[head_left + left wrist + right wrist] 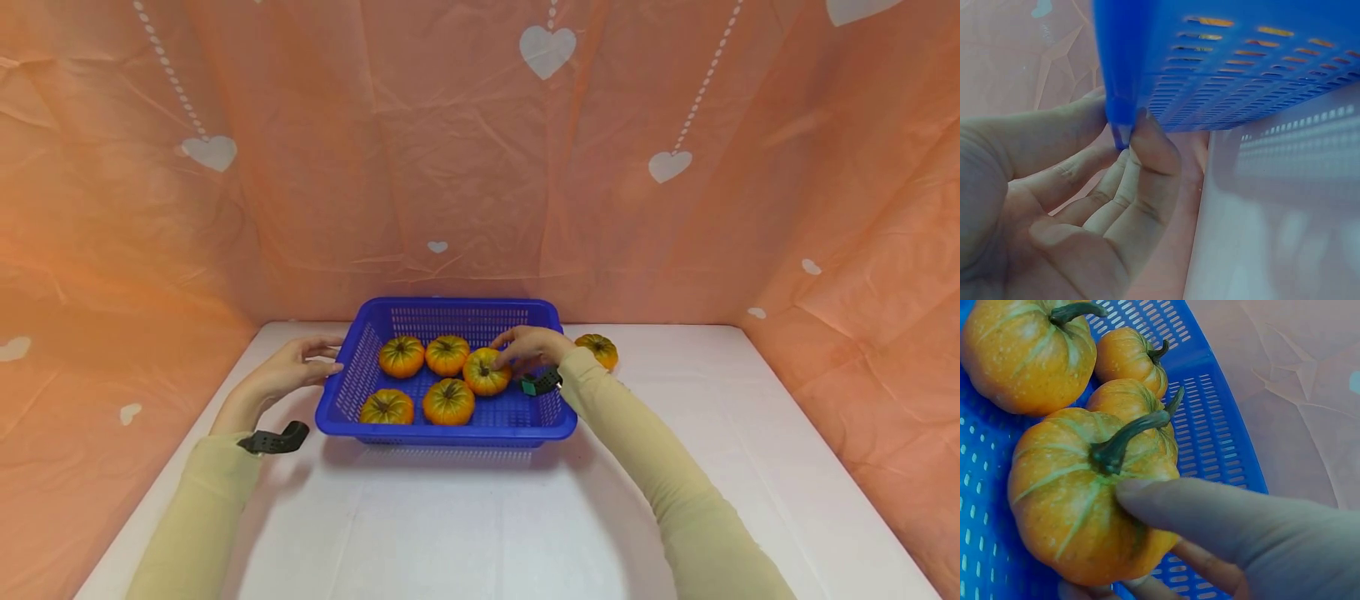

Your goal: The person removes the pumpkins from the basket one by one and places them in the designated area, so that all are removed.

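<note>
Head view: I watch the right hand (534, 346) grip a pumpkin (484, 375) inside the blue basket (450, 432), mid-frame; the left hand (288, 367) pinches its left rim (1124, 69). Four other pumpkins (448, 402) lie inside; I judge only the outer pumpkin (600, 350), right of centre on the table (450, 533), is left.

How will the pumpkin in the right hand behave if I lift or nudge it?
The pumpkin is probably stiff: no plain dent shows where the right hand grips it. Its squat, ribbed shape looks more apt to rock than roll far. The curved stem is slim beside the rest, so it may be the weaker place to lift by.
</note>
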### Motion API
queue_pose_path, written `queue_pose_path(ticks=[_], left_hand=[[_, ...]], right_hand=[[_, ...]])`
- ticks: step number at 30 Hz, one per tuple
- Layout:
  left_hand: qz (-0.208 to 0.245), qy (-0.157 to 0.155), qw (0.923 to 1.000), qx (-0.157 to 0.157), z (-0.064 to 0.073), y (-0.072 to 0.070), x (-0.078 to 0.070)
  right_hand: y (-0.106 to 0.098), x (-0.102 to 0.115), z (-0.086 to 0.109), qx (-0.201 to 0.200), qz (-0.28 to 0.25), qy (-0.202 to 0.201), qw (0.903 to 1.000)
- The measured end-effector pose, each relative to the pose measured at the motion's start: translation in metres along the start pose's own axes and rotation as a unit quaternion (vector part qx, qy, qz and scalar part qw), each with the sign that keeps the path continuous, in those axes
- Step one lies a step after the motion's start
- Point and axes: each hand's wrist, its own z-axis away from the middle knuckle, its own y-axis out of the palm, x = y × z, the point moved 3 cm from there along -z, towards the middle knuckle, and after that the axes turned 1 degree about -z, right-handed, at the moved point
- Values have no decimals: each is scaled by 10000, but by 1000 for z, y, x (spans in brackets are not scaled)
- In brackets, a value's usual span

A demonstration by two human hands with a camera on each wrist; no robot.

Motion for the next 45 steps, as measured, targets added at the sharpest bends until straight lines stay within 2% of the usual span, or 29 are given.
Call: queue_pose_path(ticks=[7, 11, 19, 28, 36, 45], left_hand=[[-56, 16, 10000, 5, 1, 1, 0], [-53, 74, 10000, 14, 1, 0, 0], [-17, 73, 10000, 33, 2, -1, -1], [-149, 80, 9999, -23, 3, 0, -1], [8, 96, 10000, 9, 2, 1, -1], [-57, 58, 10000, -20, 4, 2, -4]], right_hand=[[0, 0, 3, -124, -205, -206, 9995], [-7, 9, 13, -144, -486, -514, 9974], [-30, 26, 38, -214, -1063, -1103, 9880], [-60, 27, 66, -482, -1511, -1538, 9753], [-80, 19, 83, -755, -1495, -1624, 9724], [-105, -2, 101, -1096, -1742, -1596, 9655]])
